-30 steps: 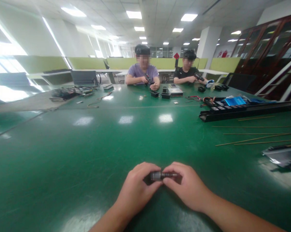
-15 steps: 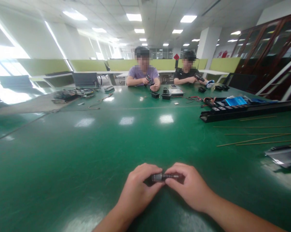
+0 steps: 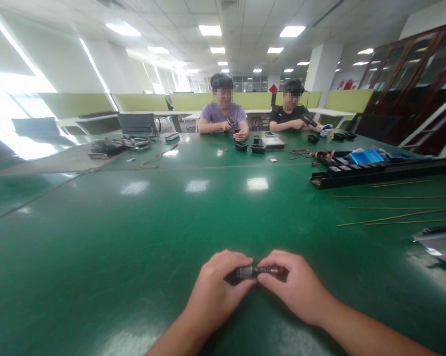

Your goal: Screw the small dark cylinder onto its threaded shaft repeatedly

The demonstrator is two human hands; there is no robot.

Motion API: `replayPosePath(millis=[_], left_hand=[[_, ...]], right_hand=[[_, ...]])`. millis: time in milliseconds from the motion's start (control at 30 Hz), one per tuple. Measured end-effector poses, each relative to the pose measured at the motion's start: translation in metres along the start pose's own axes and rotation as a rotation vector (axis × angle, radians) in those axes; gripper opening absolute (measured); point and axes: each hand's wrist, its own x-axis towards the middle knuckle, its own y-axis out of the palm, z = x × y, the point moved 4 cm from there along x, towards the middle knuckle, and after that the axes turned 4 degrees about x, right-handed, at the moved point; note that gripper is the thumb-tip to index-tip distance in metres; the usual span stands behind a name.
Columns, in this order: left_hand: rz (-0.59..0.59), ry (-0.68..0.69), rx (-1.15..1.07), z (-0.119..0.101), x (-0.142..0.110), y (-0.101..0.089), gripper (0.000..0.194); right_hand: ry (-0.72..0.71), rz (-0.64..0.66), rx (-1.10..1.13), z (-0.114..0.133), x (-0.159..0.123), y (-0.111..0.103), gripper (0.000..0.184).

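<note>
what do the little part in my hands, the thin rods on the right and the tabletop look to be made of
Small part: probably metal, dark grey with a dull sheen, though plastic is possible.
Thin rods: yellowish-brown and straight, maybe brass or wood; too fine to settle.
Tabletop: smooth, glossy green coating or sheet, mirroring the ceiling lights; its core is hidden.

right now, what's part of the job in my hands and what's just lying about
In the job:
- metal part, in the grip of left hand and right hand

Seemingly just lying about:
- thin rods
- black channel
- blue item
- black boxes
</note>
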Motion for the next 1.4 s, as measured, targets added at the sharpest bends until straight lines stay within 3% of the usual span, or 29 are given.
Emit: replayPosePath(millis=[1400], left_hand=[[-0.095, 0.093, 0.037, -0.0050, 0.0010, -0.0050, 0.025]], right_hand=[[0.016, -0.077, 0.052, -0.0024, -0.0022, -0.0057, 0.008]])
